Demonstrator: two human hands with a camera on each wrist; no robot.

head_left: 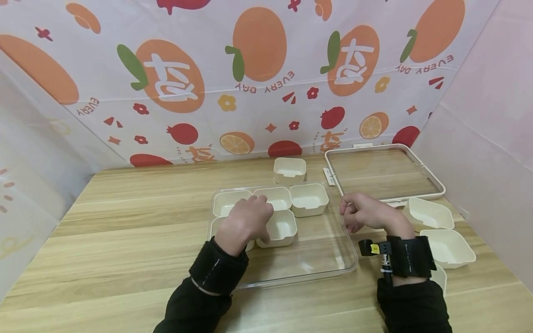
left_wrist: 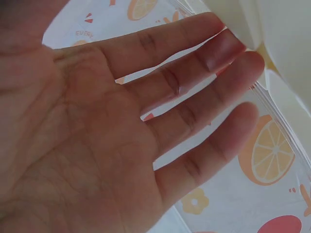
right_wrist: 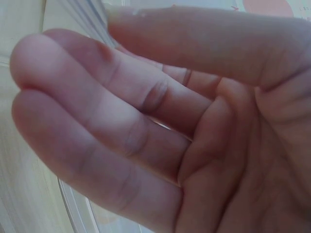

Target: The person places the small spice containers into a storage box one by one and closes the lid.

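A clear plastic bin [head_left: 320, 240] rests on the wooden table with several small cream boxes in it. Three stand along its back side, among them the back-right box [head_left: 309, 199]; a front-middle box [head_left: 283, 226] and a partly hidden front-left box stand before them. My left hand [head_left: 245, 219] reaches over these boxes, palm down. In the left wrist view its fingers [left_wrist: 184, 119] are nearly straight and their tips touch cream plastic. At the bin's right side, my right hand [head_left: 366, 212] pinches the clear rim [right_wrist: 90, 22] between thumb and curled index finger.
Behind the bin stands another cream box [head_left: 289, 170]. A clear lid with a white frame [head_left: 435, 180] lies at the back right. More cream boxes [head_left: 447, 249] sit at the table's right, beside my right wrist. A fruit-printed cloth [head_left: 258, 111] hangs along the back.
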